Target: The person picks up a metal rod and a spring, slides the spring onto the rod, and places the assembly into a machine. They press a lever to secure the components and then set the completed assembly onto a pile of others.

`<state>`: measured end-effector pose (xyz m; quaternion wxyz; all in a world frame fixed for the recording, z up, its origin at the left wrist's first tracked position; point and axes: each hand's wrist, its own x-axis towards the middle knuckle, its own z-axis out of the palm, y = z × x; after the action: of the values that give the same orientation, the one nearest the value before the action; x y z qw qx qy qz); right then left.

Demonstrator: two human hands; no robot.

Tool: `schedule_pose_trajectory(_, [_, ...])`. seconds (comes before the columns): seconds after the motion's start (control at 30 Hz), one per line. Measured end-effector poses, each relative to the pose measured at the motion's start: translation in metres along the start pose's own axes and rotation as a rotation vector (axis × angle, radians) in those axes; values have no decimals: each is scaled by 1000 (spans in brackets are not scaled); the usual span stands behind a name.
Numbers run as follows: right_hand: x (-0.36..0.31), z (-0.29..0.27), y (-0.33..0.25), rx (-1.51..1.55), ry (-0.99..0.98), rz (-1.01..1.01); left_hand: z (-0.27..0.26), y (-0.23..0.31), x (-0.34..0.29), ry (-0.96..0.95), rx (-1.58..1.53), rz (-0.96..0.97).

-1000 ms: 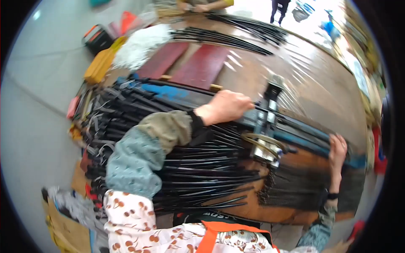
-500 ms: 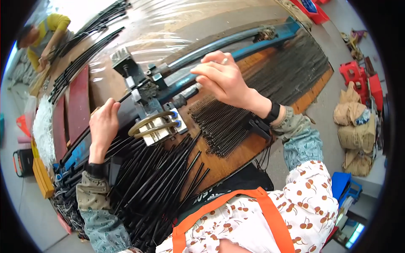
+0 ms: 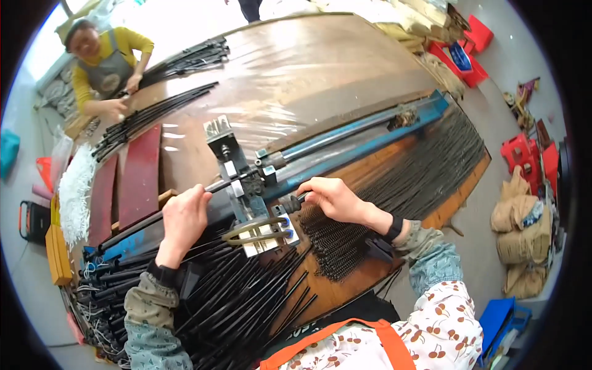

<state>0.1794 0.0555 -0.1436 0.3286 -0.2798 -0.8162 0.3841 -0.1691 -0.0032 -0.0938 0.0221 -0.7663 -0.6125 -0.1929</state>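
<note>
My left hand (image 3: 187, 216) is closed around a thin black rod (image 3: 217, 185), which runs right into the metal clamping fixture (image 3: 233, 161) on the bench. My right hand (image 3: 336, 198) is closed on the end of a black knobbed lever (image 3: 288, 205) at the fixture's near right side. Two curved yellowish hoses (image 3: 245, 229) with blue fittings loop over the fixture's near end. A long blue rail (image 3: 364, 139) stretches from it to the far right. Below my left hand lie several black rods (image 3: 231, 296), and below my right, several dark coil springs (image 3: 345, 246).
Across the table at the far left, a person (image 3: 105, 68) in yellow sleeves and a grey apron handles black rods (image 3: 166, 105). Dark red boards (image 3: 140, 176) and white strands (image 3: 77, 194) lie left. Brown sacks (image 3: 524, 225) and red stools (image 3: 523, 159) stand right.
My right hand has come down from above the rail onto the black lever. My left hand now grips the rod closer to the fixture. The view has shifted, showing more of the table's far side.
</note>
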Motion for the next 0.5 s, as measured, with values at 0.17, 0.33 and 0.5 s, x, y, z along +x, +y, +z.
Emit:
schedule_pose_trajectory(0.17, [-29, -24, -33, -228, -283, 176, -7, -10, -17, 42, 98, 115])
schedule_pose_trajectory(0.33, [-119, -17, -37, -688, -528, -111, -26, -93, -14, -4, 229, 246])
schedule_pose_trajectory(0.5, [-100, -12, -19, -538, -99, -314, -13, -131, -2, -119, 324, 216])
